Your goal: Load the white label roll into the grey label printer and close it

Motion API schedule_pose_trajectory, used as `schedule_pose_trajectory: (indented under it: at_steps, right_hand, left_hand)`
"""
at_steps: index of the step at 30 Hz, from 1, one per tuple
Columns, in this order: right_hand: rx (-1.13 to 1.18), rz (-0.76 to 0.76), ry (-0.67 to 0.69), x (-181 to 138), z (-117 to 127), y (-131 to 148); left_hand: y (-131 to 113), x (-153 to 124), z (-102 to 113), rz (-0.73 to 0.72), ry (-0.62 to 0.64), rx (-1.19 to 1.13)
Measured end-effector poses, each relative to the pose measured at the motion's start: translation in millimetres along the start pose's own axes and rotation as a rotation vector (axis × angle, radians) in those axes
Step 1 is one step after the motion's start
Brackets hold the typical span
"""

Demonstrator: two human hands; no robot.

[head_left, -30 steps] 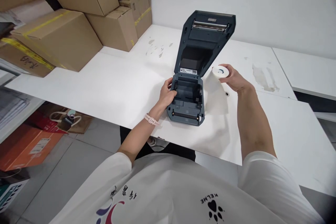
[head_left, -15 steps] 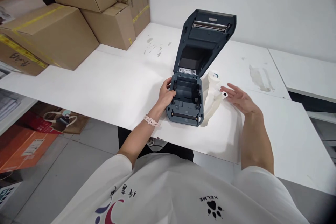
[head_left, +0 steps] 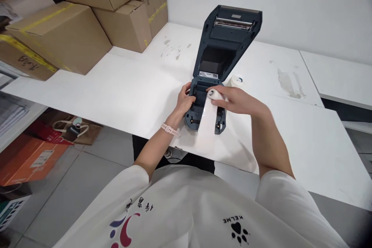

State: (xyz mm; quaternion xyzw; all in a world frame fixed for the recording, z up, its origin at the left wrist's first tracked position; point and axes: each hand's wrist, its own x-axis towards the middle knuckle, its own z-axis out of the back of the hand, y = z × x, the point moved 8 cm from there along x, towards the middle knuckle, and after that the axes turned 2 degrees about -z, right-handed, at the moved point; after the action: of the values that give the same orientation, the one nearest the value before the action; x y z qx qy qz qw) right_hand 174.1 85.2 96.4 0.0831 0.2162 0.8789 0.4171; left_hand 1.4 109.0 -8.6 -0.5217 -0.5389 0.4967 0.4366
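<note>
A dark grey label printer (head_left: 199, 114) stands on the white table with its lid (head_left: 220, 40) raised. My left hand (head_left: 185, 100) grips the printer's left wall, thumb over the inner edge and fingers outside. In my right hand (head_left: 232, 99) is a small roll of white label paper (head_left: 214, 94), held above the open bay. From the roll a loose strip (head_left: 207, 122) hangs down over the printer's front, hiding part of it. Behind the right hand, a second white roll (head_left: 237, 80) sits beside the printer, partly covered.
Cardboard boxes (head_left: 66, 35) with yellow tape are stacked at the table's back left. The white table (head_left: 139, 97) shows worn patches near the wall. On the floor at left are an orange box (head_left: 31, 159) and a paper bag (head_left: 87, 133).
My right hand was open beside the small roll on the table. Now it has taken hold of the roll and carried it left over the printer. My left hand keeps its grip.
</note>
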Motion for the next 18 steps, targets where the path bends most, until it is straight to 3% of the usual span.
schedule_pose_trajectory:
  at_steps: [3,7,13,18]
  right_hand:
    - [-0.319,-0.066,0.026,32.5,-21.3,11.4]
    - [-0.395,-0.053,0.042,39.3,-44.0,6.3]
    - [-0.149,0.096,-0.290,-24.9,-39.7,38.9]
    - [-0.128,0.133,-0.340,-73.3,-74.9,67.8]
  left_hand:
    - [0.2,0.3,-0.9,-0.007,0.008,-0.015]
    - [-1.3,-1.5,-1.9,-0.016,0.022,-0.030]
    - [-6.7,-10.4,-1.6,-0.025,0.038,-0.035]
    - [2.0,-6.8,-2.7,0.006,0.073,-0.073]
